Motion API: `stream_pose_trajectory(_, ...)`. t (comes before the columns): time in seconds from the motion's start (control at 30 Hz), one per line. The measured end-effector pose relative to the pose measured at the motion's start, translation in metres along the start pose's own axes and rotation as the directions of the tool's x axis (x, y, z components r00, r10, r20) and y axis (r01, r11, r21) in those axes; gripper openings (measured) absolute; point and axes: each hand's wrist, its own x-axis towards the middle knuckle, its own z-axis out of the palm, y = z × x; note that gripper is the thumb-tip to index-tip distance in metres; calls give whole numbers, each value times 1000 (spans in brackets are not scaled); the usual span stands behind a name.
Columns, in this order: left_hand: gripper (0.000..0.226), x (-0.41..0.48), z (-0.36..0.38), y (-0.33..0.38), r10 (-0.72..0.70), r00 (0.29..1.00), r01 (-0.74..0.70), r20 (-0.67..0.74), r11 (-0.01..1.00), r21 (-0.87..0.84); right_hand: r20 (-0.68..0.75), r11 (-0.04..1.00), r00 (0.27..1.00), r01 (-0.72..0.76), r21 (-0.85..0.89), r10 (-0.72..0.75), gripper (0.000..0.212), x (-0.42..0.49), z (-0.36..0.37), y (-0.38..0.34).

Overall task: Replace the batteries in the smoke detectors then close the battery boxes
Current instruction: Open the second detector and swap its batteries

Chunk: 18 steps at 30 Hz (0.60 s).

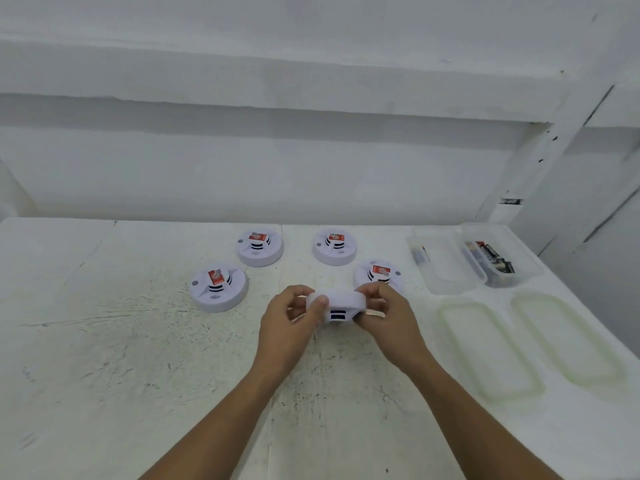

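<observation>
Hands, left hand (pixel 294 315) and right hand (pixel 388 311), are gripping a smoke detector (pixel 341 306) at frame centre, above a scuffed white table (pixel 104 341); white walls are filling the upper frame.

Red labels on four smoke detectors (pixel 219 289) blurred; no text readable anywhere.

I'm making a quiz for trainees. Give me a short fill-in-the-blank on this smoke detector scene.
1. Both hands, left hand and right hand, hold one ____.
2. The number of detectors lying on the table is ____.
3. Each detector on the table bears a sticker of the colour ____.
4. The clear boxes with batteries stand to the person's ____.

Missing words: detector; four; red; right
</observation>
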Motion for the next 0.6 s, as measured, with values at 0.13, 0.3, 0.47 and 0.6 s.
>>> stream_pose_trajectory(0.13, 16, -8, -3, -4, -38, 989, 50, 142, 995, -84, 4, 983, 991, 131, -126, -132, 35, -17, -11, 9)
stream_pose_trajectory(0.3, 24, -10, -7, -14, -67, 970, 99, 232, 987, -129, 108, 900, 963, 270, -342, -248, 37, -28, -20, 23)
stream_pose_trajectory(0.47, 36, -6, -13, -18, -84, 947, 117, 310, 989, -89, 198, 837, 946, 319, -444, -255, 36, -35, -24, 26)
stream_pose_trajectory(0.6, 44, -8, -20, -19, -12, 923, -40, 386, 991, 126, 264, 798, 930, 357, -485, -255, 38, -42, -27, 26)
